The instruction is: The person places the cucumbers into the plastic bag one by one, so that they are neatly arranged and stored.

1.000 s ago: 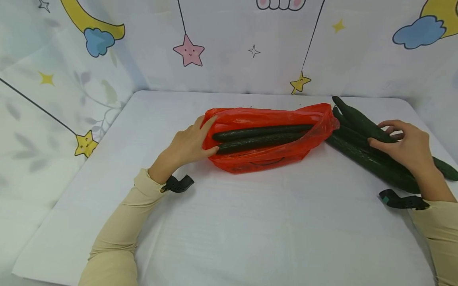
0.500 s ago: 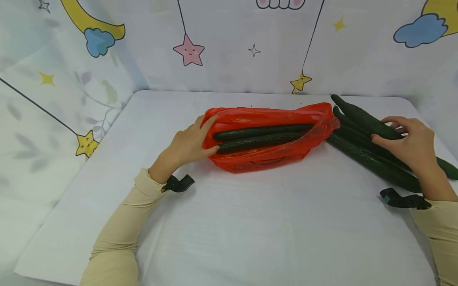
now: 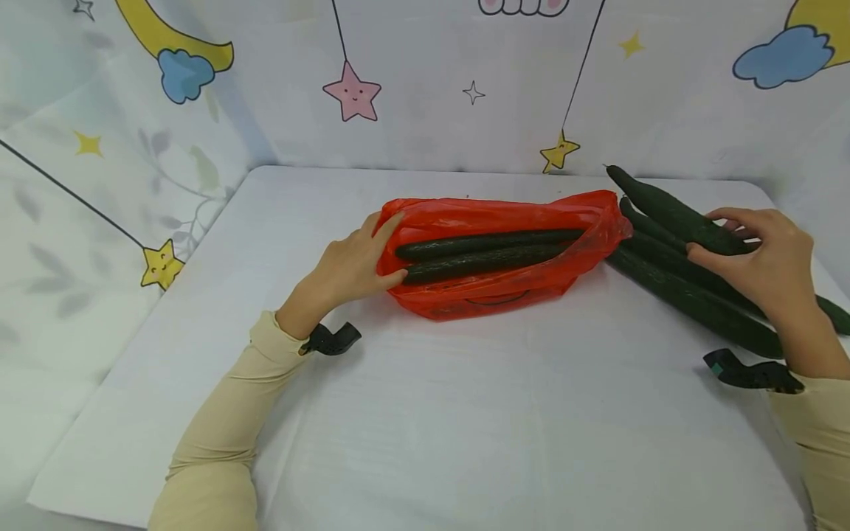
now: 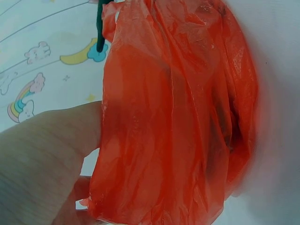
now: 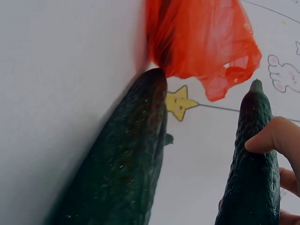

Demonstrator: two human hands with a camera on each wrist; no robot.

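My left hand holds the left end of a red plastic bag, thumb in front and fingers at the back edge. Two dark green cucumbers lie lengthwise in the bag, showing through its open upper side. In the left wrist view the bag fills most of the picture. My right hand grips one cucumber near its right end, its slim tip tilted up toward the back. In the right wrist view, thumb and fingers wrap this cucumber, apart from a thicker cucumber beside it.
Several more cucumbers lie slantwise on the white table, partly under my right hand, their far ends against the bag's right end. A patterned cloth hangs behind the table. Black wrist cameras sit at both cuffs.
The cucumber in my right hand has risen slightly off the others, its tip moving up and left. My left hand and the bag have stayed in place.
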